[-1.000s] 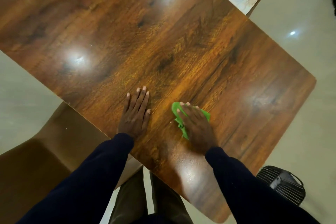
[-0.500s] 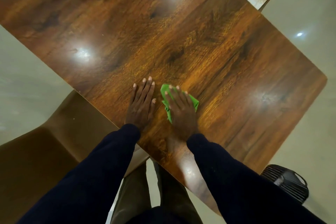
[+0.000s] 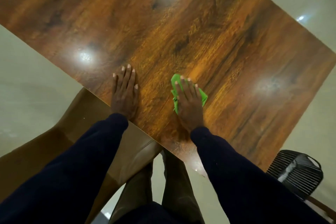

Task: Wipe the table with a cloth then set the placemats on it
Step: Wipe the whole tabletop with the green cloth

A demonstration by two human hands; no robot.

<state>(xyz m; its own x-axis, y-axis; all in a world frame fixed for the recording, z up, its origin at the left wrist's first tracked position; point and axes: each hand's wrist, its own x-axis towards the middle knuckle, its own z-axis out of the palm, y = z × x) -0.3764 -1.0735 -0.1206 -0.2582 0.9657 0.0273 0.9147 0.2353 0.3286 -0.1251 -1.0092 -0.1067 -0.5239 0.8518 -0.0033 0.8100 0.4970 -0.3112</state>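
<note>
One glossy, dark-brown, wood-grain rectangular table (image 3: 181,23) carries one crumpled bright-green cloth (image 3: 203,96) and two hands. The cloth lies near the table's near long edge, roughly midway along the part of that edge in view, and well apart from the right-hand corner. The right hand (image 3: 189,100) presses flat on top of it, fingers straight and close together, with green showing past the fingertips and on both sides. The left hand (image 3: 124,94) rests palm-down on the bare wood just beside the same near edge, fingers straight and slightly spread, apart from the cloth. The wood beyond both hands, toward the far edge, lies open. One brown smooth-seated chair (image 3: 45,151) sits tucked under the near edge at left. One black slatted object (image 3: 294,172) stands on the pale floor (image 3: 27,78) by the table's right-hand near corner.
</note>
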